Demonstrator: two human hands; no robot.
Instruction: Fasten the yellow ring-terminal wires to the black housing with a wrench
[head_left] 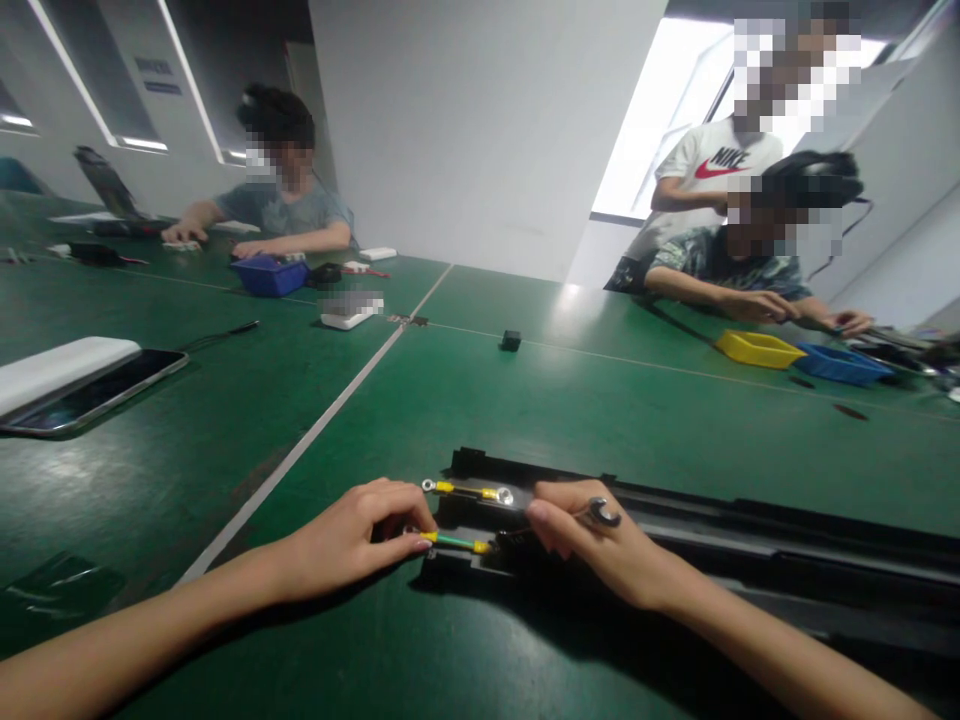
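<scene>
My left hand pinches the near end of a short green wire with yellow-sleeved ends, at the left end of a long black housing. My right hand is closed round a small metal wrench, whose open jaw sticks out behind the fingers. Its working end, hidden by my fingers, is close to the wire's right end. Just beyond, a second short wire with yellow sleeves and metal ring terminals lies across the housing's end, its left ring jutting past the edge.
A phone and a white case lie at the left. A small black block stands mid-table. Across the green table are a blue bin, a yellow tray and a blue tray, with several people behind.
</scene>
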